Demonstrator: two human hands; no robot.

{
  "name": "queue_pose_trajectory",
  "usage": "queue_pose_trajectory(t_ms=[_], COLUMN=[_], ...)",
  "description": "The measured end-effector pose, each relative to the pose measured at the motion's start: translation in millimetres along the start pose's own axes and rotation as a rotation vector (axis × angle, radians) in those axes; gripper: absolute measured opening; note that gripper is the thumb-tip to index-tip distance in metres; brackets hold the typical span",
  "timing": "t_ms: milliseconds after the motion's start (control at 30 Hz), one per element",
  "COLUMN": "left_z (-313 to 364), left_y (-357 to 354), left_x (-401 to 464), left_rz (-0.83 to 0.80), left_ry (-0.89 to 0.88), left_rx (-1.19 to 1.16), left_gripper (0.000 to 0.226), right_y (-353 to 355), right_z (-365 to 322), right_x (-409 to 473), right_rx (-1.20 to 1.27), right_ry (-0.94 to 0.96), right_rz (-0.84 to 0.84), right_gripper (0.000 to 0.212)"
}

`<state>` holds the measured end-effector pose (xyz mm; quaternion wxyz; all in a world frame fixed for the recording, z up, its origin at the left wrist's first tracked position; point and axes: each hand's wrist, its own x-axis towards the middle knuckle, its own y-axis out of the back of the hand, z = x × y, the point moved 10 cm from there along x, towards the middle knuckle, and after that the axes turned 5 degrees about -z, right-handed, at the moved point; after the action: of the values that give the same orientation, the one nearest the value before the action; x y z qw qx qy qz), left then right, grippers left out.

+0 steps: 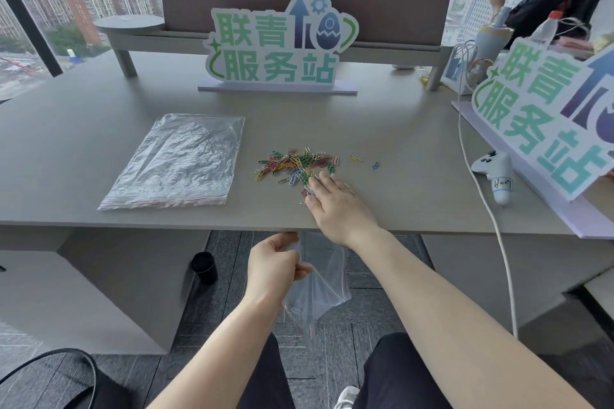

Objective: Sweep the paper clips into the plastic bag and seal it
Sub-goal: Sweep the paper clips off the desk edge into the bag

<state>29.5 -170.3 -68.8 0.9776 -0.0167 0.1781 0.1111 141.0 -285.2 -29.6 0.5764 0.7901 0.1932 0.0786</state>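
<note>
A loose pile of coloured paper clips (297, 164) lies on the grey table (99, 143), with a yellow clip (355, 158) and a blue clip (375, 165) apart to its right. My right hand (335, 202) lies flat on the table, fingers straight, touching the clips at the pile's near edge. My left hand (275, 262) pinches the mouth of a clear plastic bag (319, 289) just below the table's front edge. The bag hangs down and a few clips show inside it.
A stack of clear zip bags (179, 163) lies on the table to the left. A standing sign (279, 46) is at the back and another sign (548, 116) at the right. A white controller (496, 173) and a white cable (488, 206) lie on the right.
</note>
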Motion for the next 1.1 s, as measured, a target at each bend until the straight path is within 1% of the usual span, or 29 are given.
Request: queue_pose_trajectory(t_ms=[67,133,200,233,300,367,433,533,700,867,1000,1100], left_z=[1.5,1.5,0.4,-0.5,-1.7,-2.4,-4.1,-7.1,-7.0,-7.0,-5.3,-3.9], left_y=[-0.8,-1.9,-2.4,-2.2,-1.7,-1.3,-1.1,-0.8,0.2,5.0,6.9,8.8], left_x=[-1.4,-1.8,-1.2,-0.8,-0.7,0.2,2.1,4.9,3.4,0.9,-2.1,-4.3], left_rz=[-0.003,-0.006,-0.006,-0.004,-0.003,-0.001,0.006,0.019,0.027,0.045,0.058,0.067], left_ry=[-0.011,-0.015,-0.014,-0.01,-0.004,-0.006,-0.008,-0.006,-0.02,-0.013,-0.01,-0.006], left_rx=[-0.003,-0.004,-0.009,-0.013,-0.02,-0.026,-0.033,-0.046,-0.061,-0.077,-0.093,-0.105], left_gripper=[0.052,0.053,0.054,0.055,0.055,0.055,0.055,0.053,0.052,0.053,0.049,0.048], right_y=[-1.9,0.8,14.4,22.6,31.0,26.2,16.3,5.1,-6.1,-9.5,-12.0,-13.4], right_z=[-6.6,-10.8,-3.1,5.3,22.2,27.3,20.0,5.7,-8.1,-19.3,-27.2,-36.4], right_x=[-6.7,-12.9,-18.8,-22.2,-29.4,-34.7,-38.5,-40.5,-45.1,-51.9,-60.5,-69.3], right_rx=[0.008,0.114,0.275,0.31,0.258,0.162,0.103,0.056,-0.034,-0.035,-0.025,0.01], right_ry=[0.016,0.046,0.038,0.016,-0.045,-0.06,-0.015,0.042,0.049,0.067,0.07,0.095], right_rz=[-0.004,0.013,0.104,0.167,0.237,0.203,0.154,0.133,0.138,0.159,0.184,0.19], right_gripper=[0.056,0.054,0.051,0.049,0.048,0.049,0.05,0.053,0.054,0.054,0.062,0.062])
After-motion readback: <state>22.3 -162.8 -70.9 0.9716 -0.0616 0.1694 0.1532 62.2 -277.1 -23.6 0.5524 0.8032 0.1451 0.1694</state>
